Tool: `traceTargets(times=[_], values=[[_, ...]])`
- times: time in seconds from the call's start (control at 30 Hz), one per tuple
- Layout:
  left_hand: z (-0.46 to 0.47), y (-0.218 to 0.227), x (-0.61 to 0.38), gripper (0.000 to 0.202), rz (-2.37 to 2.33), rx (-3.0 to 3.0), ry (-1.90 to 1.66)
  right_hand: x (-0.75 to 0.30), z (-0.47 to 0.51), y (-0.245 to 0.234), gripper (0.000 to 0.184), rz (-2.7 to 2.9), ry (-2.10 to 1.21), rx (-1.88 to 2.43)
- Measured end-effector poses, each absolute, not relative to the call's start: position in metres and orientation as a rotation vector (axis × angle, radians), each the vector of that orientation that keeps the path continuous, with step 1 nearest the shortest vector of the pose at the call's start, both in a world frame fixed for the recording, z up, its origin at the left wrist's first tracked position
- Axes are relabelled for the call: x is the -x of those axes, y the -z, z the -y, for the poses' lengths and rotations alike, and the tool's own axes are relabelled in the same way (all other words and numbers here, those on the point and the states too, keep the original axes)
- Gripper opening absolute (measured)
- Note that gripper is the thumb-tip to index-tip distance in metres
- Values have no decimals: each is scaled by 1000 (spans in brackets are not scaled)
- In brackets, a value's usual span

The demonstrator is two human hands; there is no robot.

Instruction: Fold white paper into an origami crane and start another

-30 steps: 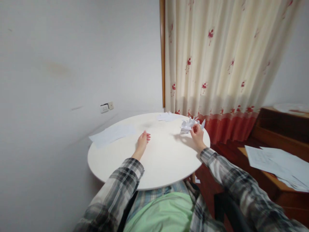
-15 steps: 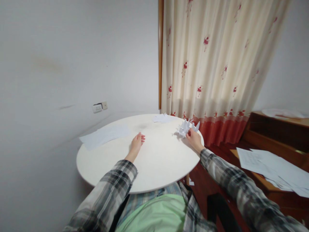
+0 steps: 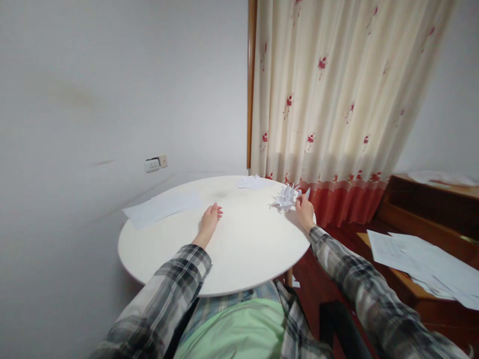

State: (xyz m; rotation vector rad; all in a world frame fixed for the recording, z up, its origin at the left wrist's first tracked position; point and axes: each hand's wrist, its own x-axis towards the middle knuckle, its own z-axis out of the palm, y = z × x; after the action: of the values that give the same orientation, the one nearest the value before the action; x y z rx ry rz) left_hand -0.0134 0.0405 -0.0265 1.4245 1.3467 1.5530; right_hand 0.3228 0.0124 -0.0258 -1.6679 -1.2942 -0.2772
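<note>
My left hand (image 3: 209, 219) rests on the round white table (image 3: 232, 259), fingers loosely curled, holding nothing. Over at the table's right edge, my right hand (image 3: 305, 209) pinches a small folded white paper figure (image 3: 286, 197) that touches the tabletop. Flat white paper sheets (image 3: 160, 208) lie at the table's left side. A small heap of folded paper (image 3: 252, 182) sits at the far edge.
A cream curtain with red flowers (image 3: 337, 99) hangs behind the table. To the right stands a wooden desk (image 3: 419, 219) with loose paper sheets (image 3: 422, 259). The white wall on the left carries a socket (image 3: 155, 163). A dark chair (image 3: 340, 329) is at lower right.
My right hand has moved the folded paper figure slightly toward the far right edge of the table and lowered it onto the top. The left hand stays put.
</note>
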Motion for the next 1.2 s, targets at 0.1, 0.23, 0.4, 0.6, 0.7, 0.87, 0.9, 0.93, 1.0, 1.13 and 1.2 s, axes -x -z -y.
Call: traceTargets(times=[0.1, 0.23, 0.4, 0.6, 0.7, 0.87, 0.9, 0.93, 1.0, 1.13, 1.2], values=[[-49, 33, 24, 28, -1593, -1564, -1525, -323, -11, 32, 23, 1264, 324, 1587], [-55, 37, 49, 32, -2050, -1811, -1369, -320, -11, 40, 18, 1313, 403, 1480], [-56, 38, 82, 67, -2547, -1776, -1152, -314, -10, 46, 14, 1406, 509, 1367], [-52, 46, 125, 83, -2755, -1751, -942, -312, -9, 51, 10, 1647, 639, 1212], [-50, 50, 146, 85, -2792, -1736, -853, -311, -10, 55, 9, 1817, 697, 1103], [-49, 52, 160, 86, -2800, -1704, -773, -306, -12, 57, 9, 2116, 820, 917], [-49, 51, 161, 85, -2800, -1696, -768, -305, -12, 57, 9, 2175, 838, 885], [-48, 50, 162, 82, -2801, -1692, -767, -304, -12, 56, 9, 2239, 854, 855], [-45, 46, 164, 72, -2797, -1720, -777, -301, -12, 55, 9, 2359, 878, 789], [-42, 34, 165, 56, -2584, -2239, -843, -291, -18, 51, 8, 2480, 911, 714], [-43, 28, 161, 57, -2436, -2377, -901, -284, -24, 49, 7, 2491, 927, 725]])
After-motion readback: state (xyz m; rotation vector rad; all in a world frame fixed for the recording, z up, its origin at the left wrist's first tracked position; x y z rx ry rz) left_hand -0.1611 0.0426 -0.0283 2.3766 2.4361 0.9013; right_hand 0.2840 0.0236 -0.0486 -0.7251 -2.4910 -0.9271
